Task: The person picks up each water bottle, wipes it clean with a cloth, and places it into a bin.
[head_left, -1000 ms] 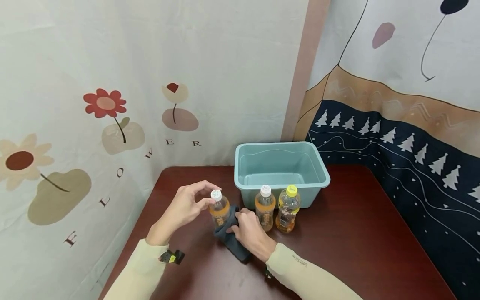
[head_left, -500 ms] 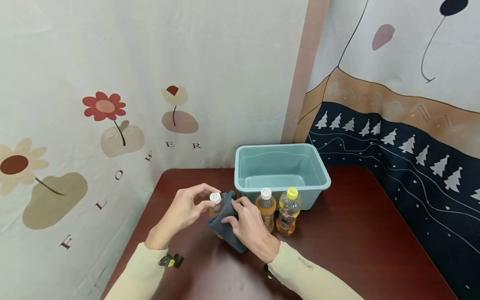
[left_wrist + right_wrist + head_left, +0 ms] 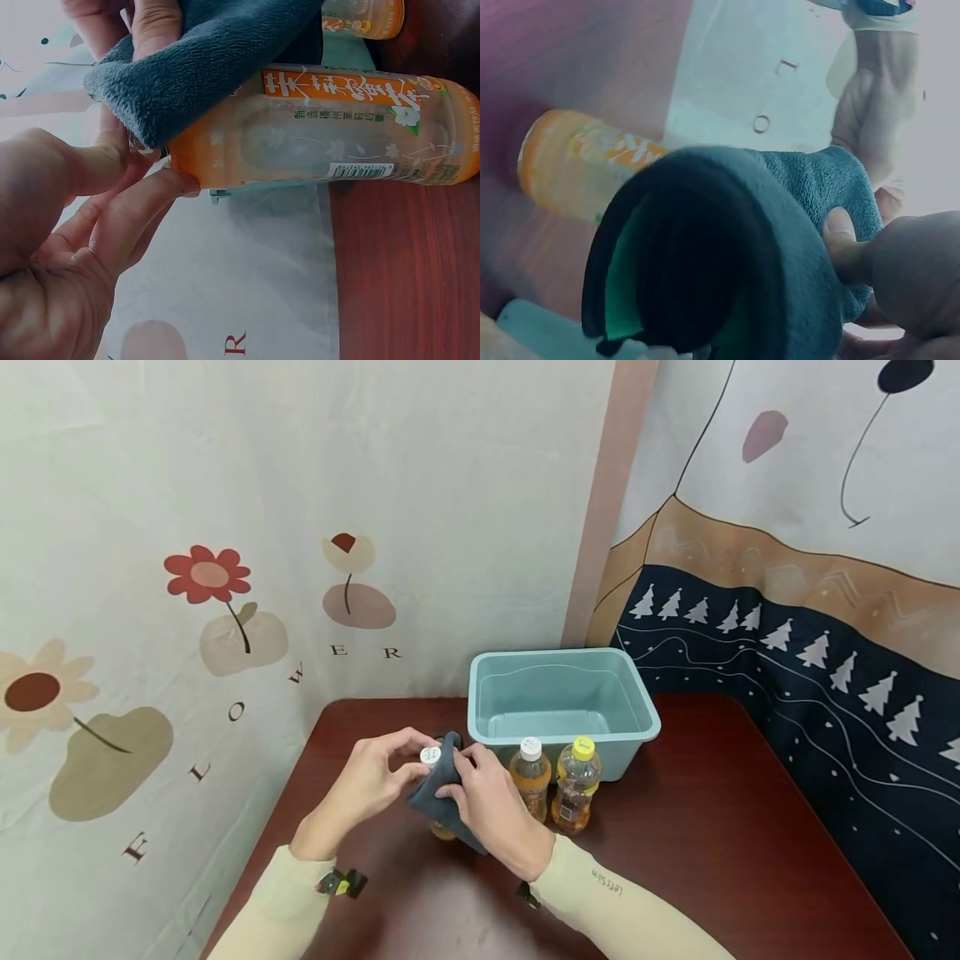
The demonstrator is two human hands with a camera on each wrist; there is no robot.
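Note:
A clear plastic bottle [image 3: 352, 127] with an orange label and white cap [image 3: 430, 756] stands on the table. My left hand [image 3: 375, 781] pinches it at the neck, just under the cap, with thumb and fingers. With thumb and fingers my right hand [image 3: 491, 802] grips a dark blue-grey cloth [image 3: 442, 797], which lies against the bottle's upper part. In the head view the cloth covers most of the bottle; only cap and base show. The right wrist view has the cloth [image 3: 810, 180] bent in a wide curve, its near part blocking the bottle's upper half [image 3: 577, 165].
To the right stand a similar white-capped bottle [image 3: 531, 781] and a yellow-capped bottle [image 3: 576, 789]. Behind them sits a light blue plastic basin [image 3: 645, 731]. The dark red table [image 3: 720, 827] meets printed cloth walls [image 3: 450, 527] at the back and sides.
My right hand has raised the cloth from the bottle's lower side to its neck, moving slightly up and left. My left hand keeps its hold near the cap.

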